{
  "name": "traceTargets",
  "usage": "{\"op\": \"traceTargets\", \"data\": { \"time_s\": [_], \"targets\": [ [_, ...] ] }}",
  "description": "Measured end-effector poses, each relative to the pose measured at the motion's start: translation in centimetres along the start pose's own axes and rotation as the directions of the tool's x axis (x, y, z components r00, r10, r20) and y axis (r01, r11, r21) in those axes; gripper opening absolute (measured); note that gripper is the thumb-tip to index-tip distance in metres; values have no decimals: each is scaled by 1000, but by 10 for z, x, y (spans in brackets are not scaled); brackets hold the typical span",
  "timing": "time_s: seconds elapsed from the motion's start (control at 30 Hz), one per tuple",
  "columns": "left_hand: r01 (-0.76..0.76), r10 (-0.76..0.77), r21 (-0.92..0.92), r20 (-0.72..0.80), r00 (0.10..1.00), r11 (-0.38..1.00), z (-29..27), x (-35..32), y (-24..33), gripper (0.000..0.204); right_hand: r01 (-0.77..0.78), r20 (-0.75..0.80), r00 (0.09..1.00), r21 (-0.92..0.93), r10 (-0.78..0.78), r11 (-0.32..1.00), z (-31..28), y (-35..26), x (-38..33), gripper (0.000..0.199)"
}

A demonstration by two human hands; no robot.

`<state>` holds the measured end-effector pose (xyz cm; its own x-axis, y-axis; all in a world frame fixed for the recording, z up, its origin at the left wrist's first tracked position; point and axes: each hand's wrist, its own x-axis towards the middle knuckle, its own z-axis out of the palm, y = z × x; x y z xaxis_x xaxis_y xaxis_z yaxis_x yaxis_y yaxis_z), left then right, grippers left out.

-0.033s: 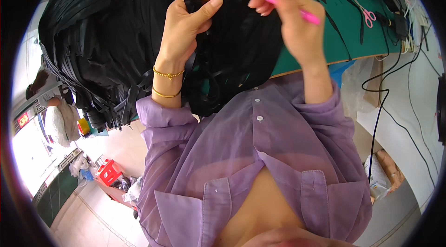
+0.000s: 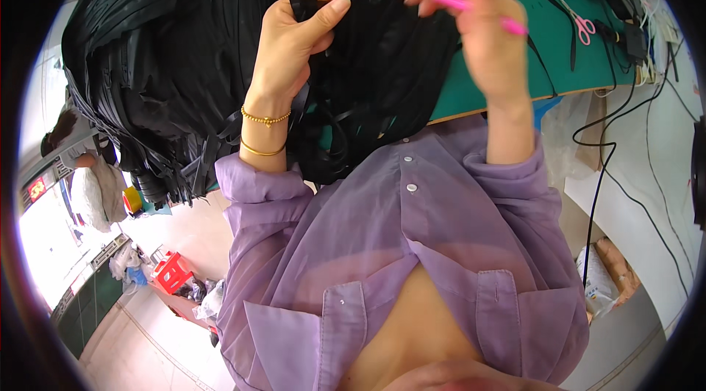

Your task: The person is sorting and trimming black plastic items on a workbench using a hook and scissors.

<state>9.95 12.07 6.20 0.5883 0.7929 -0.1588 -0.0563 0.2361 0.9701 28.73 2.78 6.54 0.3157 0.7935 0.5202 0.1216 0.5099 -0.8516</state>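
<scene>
A big heap of black strips covers the worktop's left end, close enough to draw from. The left hand pinches a bunch of strip ends upright, thumb pressed across, presenting them to the tool. The right hand grips a pink-handled tool, its metal tip at the ends. Pink scissors lie by the green worktop's right edge.

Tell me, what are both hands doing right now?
Left hand pinching black strips. Right hand gripping pink-handled tool, metal tip at the strips. Big black pile beside; nothing blocking.
</scene>
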Motion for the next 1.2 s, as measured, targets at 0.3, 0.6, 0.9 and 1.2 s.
{"op": "traceTargets", "data": {
  "time_s": [0.3,0.6,0.9,1.2],
  "targets": [
    [-7,6,88,20,1000,996,12,-4,2,15,-155,107,976,-264,188,952,7,8,5,27],
    [-294,398,488,-123,909,822,36,-7,-5,17,-302,116,946,-25,302,953,9,26,1,22],
    [-241,263,421,7,965,875,24,-15,4,14,-444,254,879,131,403,886,11,12,3,21],
    [-325,372,190,-600,708,926,-49,-78,26,35,-532,-97,778,425,621,733,-19,50,9,18]
  ]
}}
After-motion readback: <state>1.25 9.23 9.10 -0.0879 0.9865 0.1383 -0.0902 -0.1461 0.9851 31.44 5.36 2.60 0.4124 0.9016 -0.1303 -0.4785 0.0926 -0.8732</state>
